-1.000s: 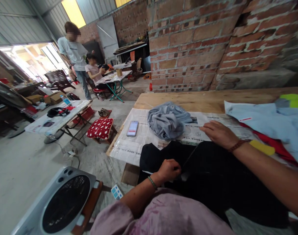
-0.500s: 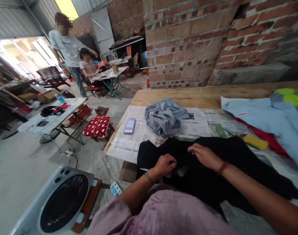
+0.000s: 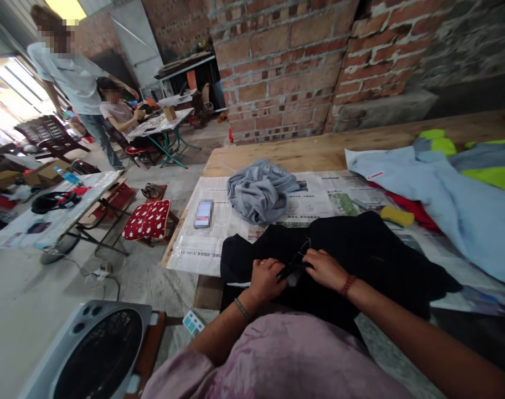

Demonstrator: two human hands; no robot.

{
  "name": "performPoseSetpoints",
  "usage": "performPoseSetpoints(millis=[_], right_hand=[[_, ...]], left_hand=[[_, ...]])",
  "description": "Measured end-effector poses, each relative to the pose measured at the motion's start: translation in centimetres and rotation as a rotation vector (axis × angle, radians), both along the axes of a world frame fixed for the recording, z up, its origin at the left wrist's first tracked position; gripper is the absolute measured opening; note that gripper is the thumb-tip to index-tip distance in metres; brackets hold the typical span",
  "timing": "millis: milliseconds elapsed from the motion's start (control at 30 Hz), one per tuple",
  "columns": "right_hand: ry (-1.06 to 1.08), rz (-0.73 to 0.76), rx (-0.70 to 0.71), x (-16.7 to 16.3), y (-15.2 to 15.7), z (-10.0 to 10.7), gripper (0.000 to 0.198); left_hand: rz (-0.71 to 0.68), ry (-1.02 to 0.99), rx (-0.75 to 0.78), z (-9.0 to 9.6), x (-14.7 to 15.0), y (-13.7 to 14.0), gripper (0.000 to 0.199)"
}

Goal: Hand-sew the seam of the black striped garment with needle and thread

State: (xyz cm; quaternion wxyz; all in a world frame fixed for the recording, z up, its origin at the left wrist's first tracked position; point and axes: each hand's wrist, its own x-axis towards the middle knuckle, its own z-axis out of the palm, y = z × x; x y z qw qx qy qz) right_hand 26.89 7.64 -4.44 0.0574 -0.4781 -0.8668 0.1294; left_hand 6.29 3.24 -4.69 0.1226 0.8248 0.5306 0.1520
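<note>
Along the near edge of the counter (image 3: 314,157) lies black cloth (image 3: 352,244); I have left grip (image 3: 268,281) and right grip (image 3: 325,269) pinching it — seemingly unfinished, a pale thread (image 3: 305,243) loose, folds unsmoothed.

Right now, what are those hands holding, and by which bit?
The black cloth, by a bunched part between the left hand and right hand.

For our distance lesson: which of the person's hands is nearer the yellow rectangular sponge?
Right. The right hand is left of the sponge, on its near side; the left hand is farther left.
</note>
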Motion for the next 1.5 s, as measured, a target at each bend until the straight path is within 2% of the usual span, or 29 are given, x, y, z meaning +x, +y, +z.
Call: performPoseSetpoints(millis=[133, 333, 600, 700, 767, 833, 900, 933, 1000, 1067, 1167, 1233, 1333, 1500], right_hand=[[0.023, -0.043, 0.000, 0.7, 0.3, -0.2, 0.015], [0.090, -0.062, 0.140, 1.9, -0.6, -1.5, 0.014], [0.095, -0.073, 0.265, 2.2, -1.3, -3.0, 0.011], [0.089, -0.078, 0.274, 2.1, -1.4, -3.2, 0.009], [0.088, -0.066, 0.261, 2.0, -1.5, -3.2, 0.009], [0.090, -0.052, 0.240, 2.0, -1.6, -3.2, 0.010], [0.095, -0.043, 0.222, 2.1, -1.7, -3.2, 0.011], [0.101, -0.045, 0.217, 2.1, -1.7, -3.2, 0.011], [0.112, -0.052, 0.209, 2.2, -1.7, -3.2, 0.012], [0.116, -0.060, 0.201, 2.2, -1.6, -3.3, 0.013], [0.113, -0.063, 0.190, 2.2, -1.6, -3.3, 0.015], [0.124, -0.071, 0.192, 2.2, -1.5, -3.3, 0.015], [0.153, -0.095, 0.196, 2.2, -1.5, -3.2, 0.014], [0.172, -0.111, 0.209, 2.2, -1.4, -3.6, 0.012]], left_hand=[[-0.010, 0.211, 0.037, -0.3, -1.3, -1.5, 0.023], [0.033, 0.363, 0.080, -0.4, -5.3, -2.3, 0.015], [0.202, 0.495, 0.109, 2.8, -13.0, 1.2, 0.024], [0.235, 0.564, 0.076, 3.8, -15.0, 2.4, 0.026], [0.307, 0.588, 0.080, 4.0, -15.7, 2.7, 0.025], [0.390, 0.570, 0.126, 4.1, -15.5, 2.6, 0.027], [0.405, 0.456, 0.183, 4.0, -14.0, 2.3, 0.031], [0.382, 0.355, 0.206, 3.9, -12.8, 2.1, 0.031], [0.252, 0.126, 0.220, 3.5, -9.6, 1.6, 0.025], [0.131, -0.008, 0.178, 2.9, -6.1, 1.3, 0.019], [0.066, -0.030, 0.097, 1.5, -1.7, 1.4, 0.019], [0.034, 0.031, 0.064, 0.7, 0.0, 1.8, 0.021], [0.033, 0.144, 0.054, 0.3, 0.5, 2.6, 0.015], [0.127, 0.215, 0.091, 1.2, -1.7, 3.2, 0.020]])
